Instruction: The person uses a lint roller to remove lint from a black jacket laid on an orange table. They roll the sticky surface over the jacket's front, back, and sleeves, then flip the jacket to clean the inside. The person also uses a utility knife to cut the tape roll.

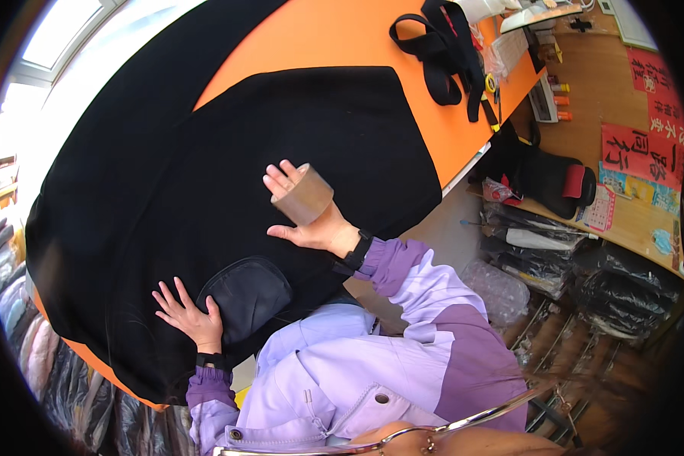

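A large black garment or piece of heavy cloth (228, 171) lies spread over an orange worktable. My left hand (194, 319) rests flat on it at the near left, fingers spread and holding nothing. Beside that hand is a smooth, dark, rounded panel (248, 296), with my thumb at its edge. Farther up, my right hand (313, 225) is over the cloth with its palm side partly in view. A roll of brown packing tape (304, 195) sits around its fingers, whose tips stick out through the core; the thumb is outside.
Black webbing straps (444, 51), a yellow tape measure (491, 83) and a utility knife (490, 113) lie on the orange tabletop (313, 34) at the far right. An office chair (553, 179) stands beyond. Plastic-wrapped goods (536, 245) fill a rack at right; bagged garments (80, 382) hang at left.
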### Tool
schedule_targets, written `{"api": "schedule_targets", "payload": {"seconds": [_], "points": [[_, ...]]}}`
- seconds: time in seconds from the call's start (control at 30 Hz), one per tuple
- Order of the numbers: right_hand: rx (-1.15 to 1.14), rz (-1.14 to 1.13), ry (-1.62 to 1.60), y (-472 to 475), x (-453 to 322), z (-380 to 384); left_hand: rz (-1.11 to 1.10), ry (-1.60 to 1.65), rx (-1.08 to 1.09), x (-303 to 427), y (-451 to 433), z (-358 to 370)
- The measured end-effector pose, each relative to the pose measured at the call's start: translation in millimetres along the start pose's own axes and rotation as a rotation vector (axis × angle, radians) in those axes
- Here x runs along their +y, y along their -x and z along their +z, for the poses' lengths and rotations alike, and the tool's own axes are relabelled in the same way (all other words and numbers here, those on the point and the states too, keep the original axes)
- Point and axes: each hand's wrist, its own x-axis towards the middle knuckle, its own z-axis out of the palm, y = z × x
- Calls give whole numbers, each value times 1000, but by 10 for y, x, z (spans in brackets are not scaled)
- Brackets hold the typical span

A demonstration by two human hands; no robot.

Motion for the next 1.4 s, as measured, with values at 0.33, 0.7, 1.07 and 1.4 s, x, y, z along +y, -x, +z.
{"api": "schedule_targets", "payload": {"seconds": [0.33,0.7,1.07,1.4], "points": [[873,318,-245,780,1902,-1082,179,77,-123,563,-834,-380],[525,125,178,956,1209,-184,180,565,-718,2812,-3840,-82],[484,98,109,991,1269,-80,702,554,129,3793,-3933,-65],[527,20,-87,557,783,-623,494,-48,-153,1820,-1638,-159]]}}
